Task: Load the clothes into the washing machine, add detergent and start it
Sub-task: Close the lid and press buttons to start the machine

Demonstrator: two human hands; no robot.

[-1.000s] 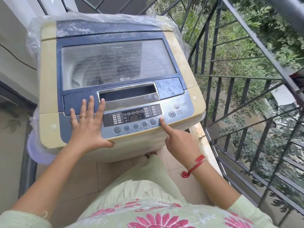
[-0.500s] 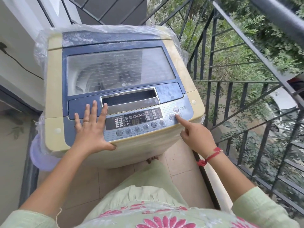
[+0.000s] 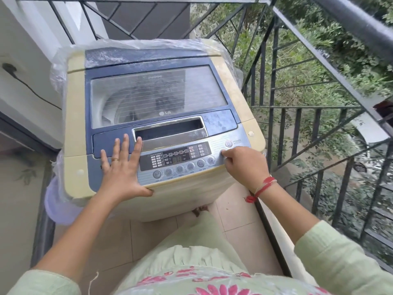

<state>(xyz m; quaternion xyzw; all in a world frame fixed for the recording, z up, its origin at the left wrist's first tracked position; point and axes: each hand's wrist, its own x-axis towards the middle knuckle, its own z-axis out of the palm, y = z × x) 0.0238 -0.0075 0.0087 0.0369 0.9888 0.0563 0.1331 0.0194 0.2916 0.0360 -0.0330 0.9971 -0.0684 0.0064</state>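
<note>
A cream and blue top-loading washing machine (image 3: 76, 116) stands on a balcony, its glass lid (image 3: 157, 92) closed and dusty. Dim shapes show inside the drum through the glass. My left hand (image 3: 121, 167) lies flat, fingers spread, on the blue panel left of the control panel (image 3: 176, 160), whose display is lit. My right hand (image 3: 244, 165) is curled with the index fingertip on the round button just below the power button (image 3: 228, 143). No detergent is in view.
A black metal railing (image 3: 297, 107) runs close along the machine's right side, with greenery beyond. Clear plastic wrap (image 3: 61, 67) hangs around the machine's back and sides. A wall with a black cable (image 3: 32, 90) is on the left. Tiled floor (image 3: 148, 235) lies under me.
My right hand moved from the lower row of buttons rightwards to the round button below the power button. The left hand stayed flat on the panel. The camera tilted so more of the balcony shows.
</note>
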